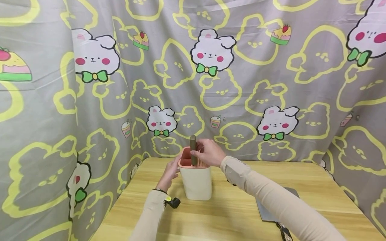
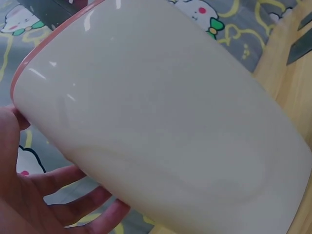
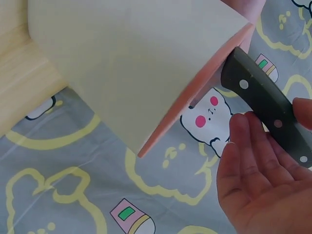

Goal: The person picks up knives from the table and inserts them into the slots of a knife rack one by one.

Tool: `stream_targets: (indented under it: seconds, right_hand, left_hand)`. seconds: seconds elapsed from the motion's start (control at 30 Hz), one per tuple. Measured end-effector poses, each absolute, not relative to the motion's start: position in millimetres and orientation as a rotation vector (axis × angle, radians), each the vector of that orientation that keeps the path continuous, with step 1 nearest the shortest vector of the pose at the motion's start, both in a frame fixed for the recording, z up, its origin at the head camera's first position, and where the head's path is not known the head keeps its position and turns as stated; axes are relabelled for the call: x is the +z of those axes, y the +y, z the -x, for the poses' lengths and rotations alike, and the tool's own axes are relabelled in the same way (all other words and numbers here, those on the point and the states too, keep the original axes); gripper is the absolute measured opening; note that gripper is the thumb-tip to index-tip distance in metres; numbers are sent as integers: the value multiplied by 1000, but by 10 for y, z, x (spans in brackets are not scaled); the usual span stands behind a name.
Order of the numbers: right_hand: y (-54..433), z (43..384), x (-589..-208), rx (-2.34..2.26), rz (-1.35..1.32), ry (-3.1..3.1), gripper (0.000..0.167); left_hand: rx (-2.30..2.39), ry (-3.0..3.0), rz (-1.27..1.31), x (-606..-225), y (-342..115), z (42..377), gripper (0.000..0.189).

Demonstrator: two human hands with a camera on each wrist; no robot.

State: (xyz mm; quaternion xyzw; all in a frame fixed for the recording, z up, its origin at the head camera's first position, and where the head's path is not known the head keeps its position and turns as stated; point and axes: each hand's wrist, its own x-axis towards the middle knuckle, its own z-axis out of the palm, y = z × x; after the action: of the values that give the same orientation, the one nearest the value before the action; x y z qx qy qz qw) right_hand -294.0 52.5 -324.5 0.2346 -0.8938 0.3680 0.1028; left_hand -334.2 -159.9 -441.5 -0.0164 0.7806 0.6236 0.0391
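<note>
A cream knife holder (image 1: 196,184) with a pink-orange slotted top stands upright on the table. From that top rises the dark handle of a knife (image 1: 193,147); in the right wrist view the knife handle (image 3: 256,87) is curved and riveted. My right hand (image 1: 209,152) pinches this handle between thumb and fingers, above the rim. The knife's blade is mostly hidden by the holder. Along the holder's left side, my left hand (image 1: 171,170) touches the wall, fairly straight fingers (image 2: 83,202) against it in the left wrist view.
A cleaver with a wide grey blade (image 1: 266,209) and a dark patterned handle (image 1: 284,231) lies on the wooden table (image 1: 235,214) at the right, partly under my right forearm. A grey patterned curtain (image 1: 181,93) hangs behind and on both sides.
</note>
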Motion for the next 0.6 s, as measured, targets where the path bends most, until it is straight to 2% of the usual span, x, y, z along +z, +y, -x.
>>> stream_targets:
  seconds: [0.33,0.6]
  right_hand:
    - [610,2882,-3282,1126,-701,-2619,19]
    - [915,2780,-3394,1212,-686,-2631,25]
  left_hand:
    - [1764,2403,1,-4348,-1751,3378,77]
    - [1669,2414,-97,-4221,-1833,3377,78]
